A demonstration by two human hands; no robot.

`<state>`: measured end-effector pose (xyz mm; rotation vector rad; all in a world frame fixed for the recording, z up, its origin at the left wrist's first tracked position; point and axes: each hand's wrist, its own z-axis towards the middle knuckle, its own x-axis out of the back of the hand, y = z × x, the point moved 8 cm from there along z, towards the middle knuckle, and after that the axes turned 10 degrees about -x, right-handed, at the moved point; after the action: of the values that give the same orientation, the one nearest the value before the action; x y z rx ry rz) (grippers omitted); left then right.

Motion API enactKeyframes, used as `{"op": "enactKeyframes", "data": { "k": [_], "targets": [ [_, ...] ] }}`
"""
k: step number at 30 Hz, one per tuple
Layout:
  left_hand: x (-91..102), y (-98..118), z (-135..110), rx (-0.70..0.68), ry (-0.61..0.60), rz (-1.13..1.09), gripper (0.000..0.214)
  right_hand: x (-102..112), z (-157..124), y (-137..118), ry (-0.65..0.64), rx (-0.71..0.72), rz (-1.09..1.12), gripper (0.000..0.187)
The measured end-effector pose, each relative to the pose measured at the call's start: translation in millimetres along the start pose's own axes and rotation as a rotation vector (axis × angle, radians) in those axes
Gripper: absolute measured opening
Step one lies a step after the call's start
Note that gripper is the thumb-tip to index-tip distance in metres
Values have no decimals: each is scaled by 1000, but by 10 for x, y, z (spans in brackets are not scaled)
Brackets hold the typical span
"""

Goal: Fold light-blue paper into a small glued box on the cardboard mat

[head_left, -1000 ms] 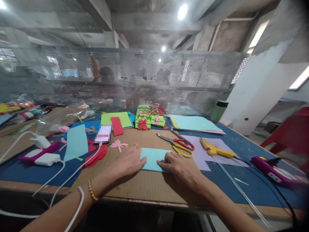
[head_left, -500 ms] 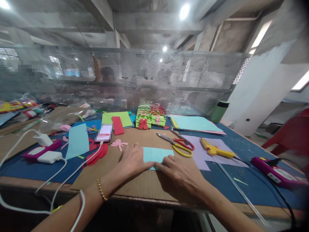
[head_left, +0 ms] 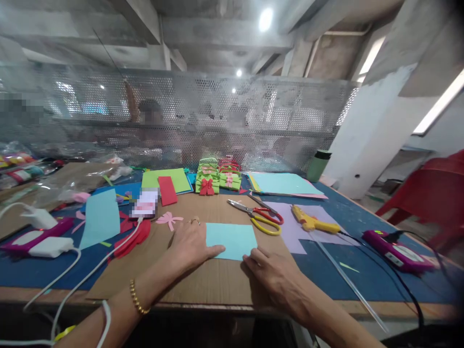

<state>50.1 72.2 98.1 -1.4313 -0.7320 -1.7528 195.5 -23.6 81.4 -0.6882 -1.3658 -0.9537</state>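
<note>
A light blue craft sheet [head_left: 231, 240] lies on the brown cardboard [head_left: 203, 280] in front of me. My left hand [head_left: 191, 245] rests over its left edge, thumb stretched out along the near side and the other fingers lying flat. At the sheet's near right corner is my right hand [head_left: 266, 268], its fingers curled and pressed together on the corner. Just beyond the sheet, to the right, lie scissors [head_left: 259, 212] with red and yellow handles. Left of my left hand is a pink bow-shaped cutout [head_left: 169, 220].
Small green bags with bows [head_left: 207, 181] stand behind the cardboard. A yellow glue gun [head_left: 313, 222] lies on purple sheets [head_left: 282, 227] at the right. White cables [head_left: 94, 270], a phone [head_left: 145, 202] and a purple power strip [head_left: 39, 237] are at left; another power strip [head_left: 397, 251] sits at right.
My right hand has moved away from my left thumb to the sheet's near right corner, uncovering more of the sheet. The view has shifted slightly to the right.
</note>
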Motion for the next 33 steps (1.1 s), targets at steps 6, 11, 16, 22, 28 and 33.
{"op": "enactKeyframes", "data": {
  "k": [6,11,16,22,28,33],
  "targets": [
    [-35,-11,10,-15,-8,24,76,52,-207,211,-67,-103,21,10],
    [-8,-8,4,-6,-24,-9,74,41,-259,242,-46,-139,74,15],
    [50,4,1,-6,-31,-43,73,61,-362,426,7,-178,-14,17],
    [35,6,-11,-30,23,-26,73,543,-43,338,183,-220,201,27],
    [8,-9,-1,-6,16,-9,74,174,459,335,-112,-540,298,29],
    [-11,-21,8,-5,4,-2,76,14,493,399,-302,-575,365,32]
  ]
}}
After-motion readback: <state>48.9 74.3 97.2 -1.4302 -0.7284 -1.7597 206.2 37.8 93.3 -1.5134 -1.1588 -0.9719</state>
